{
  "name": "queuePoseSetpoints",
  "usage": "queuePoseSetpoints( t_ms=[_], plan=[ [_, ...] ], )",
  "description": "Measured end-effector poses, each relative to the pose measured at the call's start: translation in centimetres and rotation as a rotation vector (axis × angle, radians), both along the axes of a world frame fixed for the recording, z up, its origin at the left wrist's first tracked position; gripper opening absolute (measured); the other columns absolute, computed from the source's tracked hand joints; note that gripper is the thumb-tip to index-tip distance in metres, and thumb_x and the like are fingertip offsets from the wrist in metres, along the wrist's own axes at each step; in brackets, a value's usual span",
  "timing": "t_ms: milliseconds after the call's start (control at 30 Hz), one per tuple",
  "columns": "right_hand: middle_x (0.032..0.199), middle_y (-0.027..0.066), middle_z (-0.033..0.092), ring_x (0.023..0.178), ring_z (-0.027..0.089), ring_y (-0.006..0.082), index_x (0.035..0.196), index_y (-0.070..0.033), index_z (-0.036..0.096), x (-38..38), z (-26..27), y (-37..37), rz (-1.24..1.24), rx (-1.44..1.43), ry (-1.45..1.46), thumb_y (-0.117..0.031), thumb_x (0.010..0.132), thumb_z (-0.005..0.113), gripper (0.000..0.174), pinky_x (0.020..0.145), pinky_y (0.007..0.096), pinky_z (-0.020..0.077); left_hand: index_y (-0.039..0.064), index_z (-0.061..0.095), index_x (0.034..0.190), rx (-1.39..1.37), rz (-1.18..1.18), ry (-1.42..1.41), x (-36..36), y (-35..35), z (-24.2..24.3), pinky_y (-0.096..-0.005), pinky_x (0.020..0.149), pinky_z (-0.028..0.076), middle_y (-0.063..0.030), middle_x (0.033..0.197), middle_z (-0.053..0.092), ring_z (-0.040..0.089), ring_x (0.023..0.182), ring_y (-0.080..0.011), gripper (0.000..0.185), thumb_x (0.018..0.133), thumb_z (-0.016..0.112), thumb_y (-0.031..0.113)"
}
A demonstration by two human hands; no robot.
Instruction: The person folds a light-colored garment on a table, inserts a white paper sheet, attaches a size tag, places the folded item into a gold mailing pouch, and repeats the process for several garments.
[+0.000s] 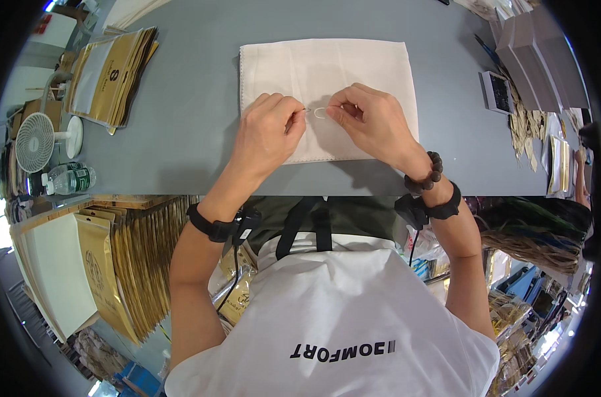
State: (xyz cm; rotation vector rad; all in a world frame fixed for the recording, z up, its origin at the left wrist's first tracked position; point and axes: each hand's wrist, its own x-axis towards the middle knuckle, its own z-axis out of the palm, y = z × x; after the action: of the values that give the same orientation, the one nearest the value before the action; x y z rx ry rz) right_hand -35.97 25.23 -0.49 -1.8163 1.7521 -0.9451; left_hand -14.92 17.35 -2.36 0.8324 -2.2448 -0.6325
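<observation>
A folded cream cloth (325,64) with a stitched, scalloped edge lies flat before me on the grey table (201,64). Over its middle, my left hand (270,126) pinches a tiny thin item (308,109) between thumb and forefinger; whether it is a pin or a thread end is too small to tell. A short gap away, my right hand (372,119) grips a thin white string (319,113) whose loop sticks out toward the left fingertips. Both hands face each other slightly above the cloth. The fingertips hide the rest of what they hold.
Gold printed packets (114,74) lie at the table's left, near a white fan (35,141) and plastic bottles (77,179). On the right are a small box of dark bits (498,92), tan tags (526,126) and a white stack (543,59). More gold packets (127,268) stand below left.
</observation>
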Motion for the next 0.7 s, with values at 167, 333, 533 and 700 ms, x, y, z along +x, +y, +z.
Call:
queuePoseSetpoints(
  t_ms=[167,333,533,700],
  plan=[
    [0.085,0.0068,0.071,0.066,0.063,0.0222,0.1,-0.005,0.076,1.1,0.6,-1.2,0.019,0.0,0.086,-0.016,0.093,0.079,0.013,0.063,0.034,0.0506,0.003,0.07,0.087,-0.045,-0.027,0.035,0.2,0.1,0.0,-0.036,0.064,0.053,-0.0069,0.078,0.068,0.064,0.072,-0.024,0.007,0.084,0.076,0.001],
    [0.086,0.0052,0.071,0.066,0.066,0.0222,0.101,-0.008,0.077,2.3,0.4,-0.8,0.006,-0.165,0.153,-0.016,0.091,0.079,0.013,0.061,0.0329,0.053,0.001,0.073,0.09,0.294,0.087,0.186,1.7,0.8,0.8,-0.0283,0.06,0.05,-0.0033,0.076,0.07,0.061,0.066,-0.0125,0.005,0.087,0.077,0.003],
    [0.09,0.0029,0.069,0.069,0.069,0.0211,0.106,-0.009,0.073,4.3,-0.4,-0.9,0.14,-0.58,0.293,-0.011,0.089,0.077,0.018,0.059,0.0338,0.0564,-0.001,0.076,0.097,0.795,0.111,0.308,3.7,0.6,1.6,-0.0216,0.06,0.046,0.0008,0.081,0.072,0.057,0.069,-0.0026,0.01,0.095,0.075,0.009],
    [0.094,0.0054,0.069,0.07,0.069,0.0239,0.102,-0.007,0.07,5.1,-0.6,-1.1,0.214,-0.523,0.292,-0.006,0.091,0.075,0.013,0.06,0.0354,0.0572,0.001,0.077,0.101,0.886,0.041,0.283,5.8,0.4,1.1,-0.0219,0.059,0.045,0.0006,0.079,0.072,0.058,0.068,-0.0028,0.01,0.097,0.073,0.009]
  ],
)
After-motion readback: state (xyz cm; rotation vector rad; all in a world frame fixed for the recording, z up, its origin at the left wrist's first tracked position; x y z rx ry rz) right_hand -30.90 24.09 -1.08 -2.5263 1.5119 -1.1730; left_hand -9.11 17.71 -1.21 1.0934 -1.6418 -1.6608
